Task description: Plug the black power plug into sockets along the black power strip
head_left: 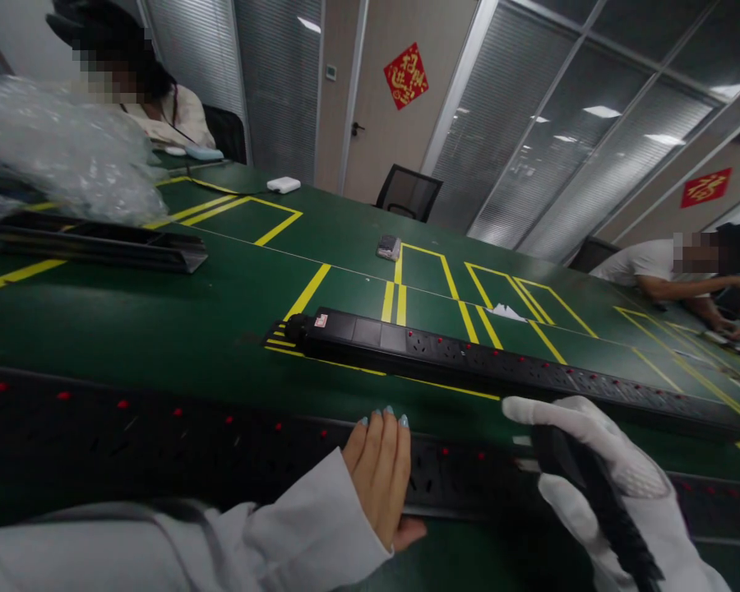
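A long black power strip (197, 452) with red lights beside its sockets runs across the front of the table. My bare left hand (379, 473) lies over it, fingers together across the far edge and thumb at the near edge. In a white glove, my right hand (622, 485) is closed round a black power plug (561, 460), thumb below and index finger above. The plug's metal prongs point left, over the strip's sockets; whether they touch it I cannot tell. Its thick cord runs down past my palm. Behind lies a second black power strip (444, 345).
Yellow tape marks the green table (240, 304). At left are a black metal channel (111, 242) and clear plastic wrap (67, 148). A small dark block (388, 247) and a white box (284, 185) lie farther back. One person (173, 115) sits far left, another (659, 263) far right.
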The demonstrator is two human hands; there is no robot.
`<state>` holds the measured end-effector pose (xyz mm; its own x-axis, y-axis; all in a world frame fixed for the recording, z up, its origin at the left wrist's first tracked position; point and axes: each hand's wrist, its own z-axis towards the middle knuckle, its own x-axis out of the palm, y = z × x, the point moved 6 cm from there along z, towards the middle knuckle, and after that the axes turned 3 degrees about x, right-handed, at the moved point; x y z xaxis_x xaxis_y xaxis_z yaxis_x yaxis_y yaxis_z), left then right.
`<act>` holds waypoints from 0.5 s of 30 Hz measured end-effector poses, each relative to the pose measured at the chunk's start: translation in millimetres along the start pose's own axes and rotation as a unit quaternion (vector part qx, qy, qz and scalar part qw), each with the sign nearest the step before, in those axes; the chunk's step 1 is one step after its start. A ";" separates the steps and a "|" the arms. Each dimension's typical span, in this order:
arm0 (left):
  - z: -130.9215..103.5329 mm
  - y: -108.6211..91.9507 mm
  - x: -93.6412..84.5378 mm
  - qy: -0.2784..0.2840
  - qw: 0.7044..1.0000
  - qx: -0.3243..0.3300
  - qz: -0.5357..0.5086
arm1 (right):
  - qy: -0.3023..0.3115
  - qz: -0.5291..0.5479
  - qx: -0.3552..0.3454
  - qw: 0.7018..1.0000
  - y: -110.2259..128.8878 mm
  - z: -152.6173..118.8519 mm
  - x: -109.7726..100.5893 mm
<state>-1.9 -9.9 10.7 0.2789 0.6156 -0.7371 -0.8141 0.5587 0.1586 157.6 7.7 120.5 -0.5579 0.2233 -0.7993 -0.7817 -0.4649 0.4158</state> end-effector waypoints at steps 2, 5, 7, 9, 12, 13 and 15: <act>0.0 -0.4 1.8 0.022 1.000 0.010 0.003 | -0.021 -0.027 0.008 0.999 -1.3 -6.2 -11.3; -0.8 -1.4 3.7 0.037 0.999 0.030 0.010 | -0.017 -0.112 -0.011 0.993 0.9 -16.8 -15.8; -1.6 -1.8 4.0 0.031 0.999 0.041 0.016 | 0.006 -0.137 -0.031 0.990 3.8 -22.5 -13.2; -2.5 -1.9 4.4 0.020 0.998 0.047 0.020 | 0.018 -0.134 -0.079 0.988 10.9 -27.5 -10.5; -4.0 -2.1 5.3 0.000 0.999 0.048 0.022 | 0.007 -0.145 -0.131 0.981 18.9 -32.8 -9.0; -4.5 -2.1 5.5 -0.007 0.999 0.046 0.021 | 0.003 -0.141 -0.120 0.983 17.8 -32.8 -9.1; -5.2 -2.1 5.4 -0.023 0.999 0.037 0.014 | 0.012 -0.117 -0.101 0.988 14.3 -30.8 -8.4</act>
<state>-1.3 -10.5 3.0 0.2808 0.6552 -0.7013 -0.7824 0.5795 0.2281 159.6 -27.2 119.8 -0.3594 0.3265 -0.8742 -0.8156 -0.5652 0.1242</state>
